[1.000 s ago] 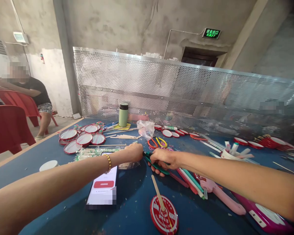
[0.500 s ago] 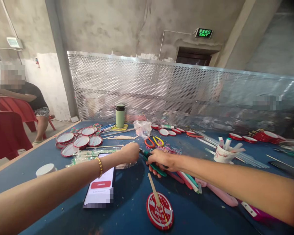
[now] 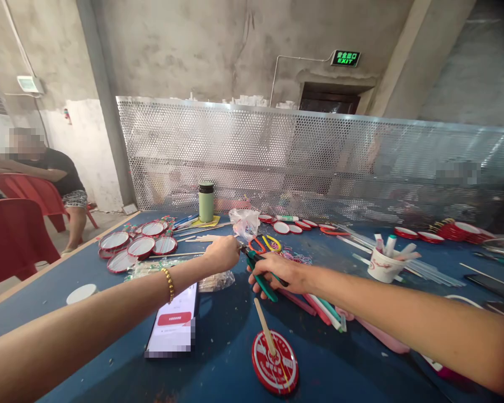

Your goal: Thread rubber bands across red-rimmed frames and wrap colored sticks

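My right hand (image 3: 279,271) grips green-handled cutters (image 3: 258,274) over the blue table (image 3: 218,347), their jaws pointing left towards my left hand. My left hand (image 3: 223,253), with a gold bead bracelet on its wrist, is closed in a pinch on something small and thin that I cannot make out, right at the cutter tip. Below the hands lies a phone (image 3: 173,323) with a lit screen. A red round disc (image 3: 275,362) with a wooden stick on it rests near the front edge.
Red-rimmed discs (image 3: 140,245) lie at the left, more at the back right. A green flask (image 3: 205,201), a plastic bag (image 3: 244,221), red and yellow scissors (image 3: 265,244), a white cup of sticks (image 3: 384,263) and a pink tool (image 3: 378,336) lie around. A perforated metal panel stands behind. A person sits far left on red chairs.
Both hands have risen slightly and moved away from me; the cutters now tilt up towards my left hand's pinch. The view has shifted a little to the right.
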Available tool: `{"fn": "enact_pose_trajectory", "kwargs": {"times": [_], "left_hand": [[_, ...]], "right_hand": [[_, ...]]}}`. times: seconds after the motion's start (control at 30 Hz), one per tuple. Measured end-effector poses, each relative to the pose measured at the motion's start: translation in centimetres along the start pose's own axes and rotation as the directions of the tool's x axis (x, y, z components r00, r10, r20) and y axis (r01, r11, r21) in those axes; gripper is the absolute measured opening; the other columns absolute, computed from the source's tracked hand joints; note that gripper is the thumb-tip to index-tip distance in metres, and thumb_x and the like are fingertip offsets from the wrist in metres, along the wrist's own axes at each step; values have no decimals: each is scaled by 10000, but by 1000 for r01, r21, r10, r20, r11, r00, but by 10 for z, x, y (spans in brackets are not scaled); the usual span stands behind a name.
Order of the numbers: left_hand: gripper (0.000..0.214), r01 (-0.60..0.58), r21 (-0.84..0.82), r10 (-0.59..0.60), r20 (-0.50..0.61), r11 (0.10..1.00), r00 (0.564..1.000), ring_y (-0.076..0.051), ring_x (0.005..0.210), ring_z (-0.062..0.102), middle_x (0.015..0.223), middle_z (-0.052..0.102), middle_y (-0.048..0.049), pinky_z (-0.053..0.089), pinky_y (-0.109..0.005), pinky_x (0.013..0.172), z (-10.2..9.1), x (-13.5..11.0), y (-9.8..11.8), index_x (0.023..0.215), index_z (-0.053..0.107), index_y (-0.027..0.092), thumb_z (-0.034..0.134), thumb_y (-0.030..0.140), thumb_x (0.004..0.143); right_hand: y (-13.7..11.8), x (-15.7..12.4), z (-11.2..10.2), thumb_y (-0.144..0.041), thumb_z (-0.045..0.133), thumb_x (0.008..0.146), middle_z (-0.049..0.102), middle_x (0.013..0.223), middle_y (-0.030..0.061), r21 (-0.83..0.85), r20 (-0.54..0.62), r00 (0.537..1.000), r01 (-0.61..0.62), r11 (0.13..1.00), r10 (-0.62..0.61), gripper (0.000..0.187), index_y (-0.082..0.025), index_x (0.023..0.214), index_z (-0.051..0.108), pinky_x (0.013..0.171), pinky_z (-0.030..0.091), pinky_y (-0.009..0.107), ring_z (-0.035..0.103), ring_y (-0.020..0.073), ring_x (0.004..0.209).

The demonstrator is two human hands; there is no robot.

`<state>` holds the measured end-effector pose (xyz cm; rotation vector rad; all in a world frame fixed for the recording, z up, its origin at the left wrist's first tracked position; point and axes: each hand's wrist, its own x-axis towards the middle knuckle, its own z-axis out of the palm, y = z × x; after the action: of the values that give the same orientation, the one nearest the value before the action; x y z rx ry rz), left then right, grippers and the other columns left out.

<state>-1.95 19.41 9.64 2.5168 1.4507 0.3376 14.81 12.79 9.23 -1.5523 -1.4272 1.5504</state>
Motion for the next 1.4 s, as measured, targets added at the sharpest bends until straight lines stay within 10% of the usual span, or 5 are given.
{"fn": "enact_pose_trajectory", "kwargs": {"times": [1.07, 1.4], "left_hand": [[291, 35, 2, -35, 55, 999, 998, -197, 710, 665, 805, 741, -100, 424, -252, 556, -8, 3, -5, 912, 780, 137, 499, 170, 844], [254, -7, 166, 1, 35, 986, 999, -260, 892, 705, 977, 755, -137, 530, -329, 743, -16, 3, -19, 929, 771, 185, 549, 164, 808]], "right_hand": [[-8, 1, 15, -120, 542, 774, 591, 534, -14, -229, -171, 985, -20, 973, -20, 69, -183, 761, 519, 332, 425, 154, 519, 92, 380], [-20, 9, -2, -126, 550, 779, 663, 651, 26, -316, -111, 992, 18, 948, -56, 41, -161, 758, 548, 420, 488, 180, 607, 110, 477]]}}
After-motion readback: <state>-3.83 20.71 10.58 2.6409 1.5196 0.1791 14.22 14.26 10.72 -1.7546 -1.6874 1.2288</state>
